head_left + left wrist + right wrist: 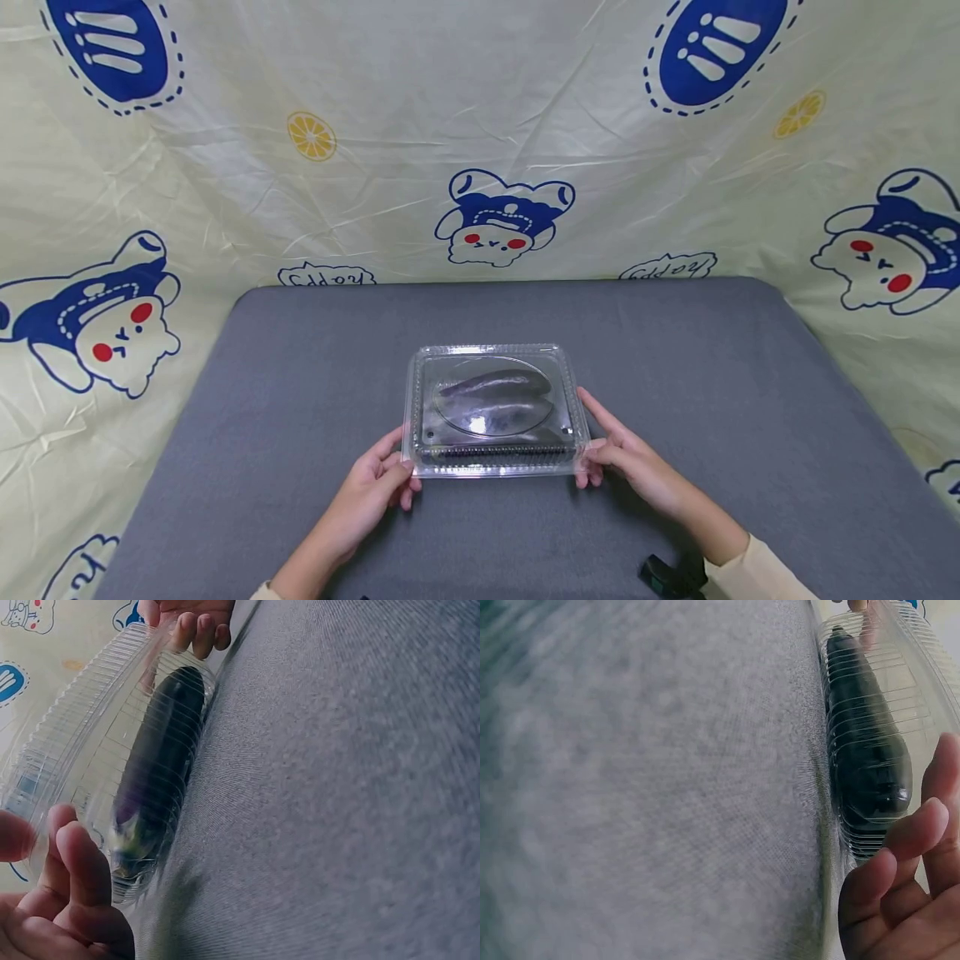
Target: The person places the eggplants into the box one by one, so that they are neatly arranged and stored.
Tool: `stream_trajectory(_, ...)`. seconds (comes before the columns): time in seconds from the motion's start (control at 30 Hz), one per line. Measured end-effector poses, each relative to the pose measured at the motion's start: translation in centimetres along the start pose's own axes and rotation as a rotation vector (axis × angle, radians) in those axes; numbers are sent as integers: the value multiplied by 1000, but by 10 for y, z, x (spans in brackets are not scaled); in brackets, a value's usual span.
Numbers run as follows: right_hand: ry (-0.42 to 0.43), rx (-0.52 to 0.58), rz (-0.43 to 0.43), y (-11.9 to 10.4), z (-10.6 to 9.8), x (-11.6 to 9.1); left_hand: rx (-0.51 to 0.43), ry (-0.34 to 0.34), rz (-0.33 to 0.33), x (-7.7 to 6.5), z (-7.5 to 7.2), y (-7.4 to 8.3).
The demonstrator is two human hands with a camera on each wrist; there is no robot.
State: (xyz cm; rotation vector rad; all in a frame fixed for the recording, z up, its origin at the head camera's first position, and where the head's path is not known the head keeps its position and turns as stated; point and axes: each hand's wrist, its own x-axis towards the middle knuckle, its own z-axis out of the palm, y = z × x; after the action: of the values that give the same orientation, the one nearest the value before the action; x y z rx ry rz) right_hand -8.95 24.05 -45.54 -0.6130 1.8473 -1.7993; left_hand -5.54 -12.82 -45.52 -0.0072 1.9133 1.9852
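Observation:
Between my two hands is a clear plastic clamshell box (417,392) with its lid over dark purple eggplants (495,392). In the head view they lie side by side under the lid. My left hand (378,477) grips the box's near left corner, thumb on the rim. At the right side, my right hand (626,454) holds the near corner with its thumb, the index finger stretched along the edge. The left wrist view shows an eggplant's (161,765) stem end close to the left fingers. Its rounded end (870,780) faces the right fingers in the right wrist view.
A grey cloth-covered table (300,358) lies under the box. Behind and beside it hangs a pale sheet (375,192) printed with cartoon figures. A black device (663,577) sits by my right wrist.

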Motion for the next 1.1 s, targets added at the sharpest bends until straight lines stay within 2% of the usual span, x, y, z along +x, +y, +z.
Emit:
stream_trajectory(0.13,28,-17,14,-2,1,-1,29,11,-8,-1,0,1)
stream_trajectory(0.33,3,-18,-47,-1,2,-3,23,15,12,-3,-1,3)
stream_trajectory(0.6,-7,-18,-59,-1,3,-3,-69,88,32,-3,2,-1)
stream_trajectory(0.77,50,-57,-33,-2,4,-1,-30,140,42,-5,6,-3)
stream_trajectory(0.87,171,-152,21,-6,8,0,23,169,54,-4,7,-1)
stream_trajectory(0.97,336,-351,89,-11,12,2,125,213,83,-3,6,4)
stream_trajectory(1.1,501,-687,117,-20,15,6,379,317,130,-2,3,16)
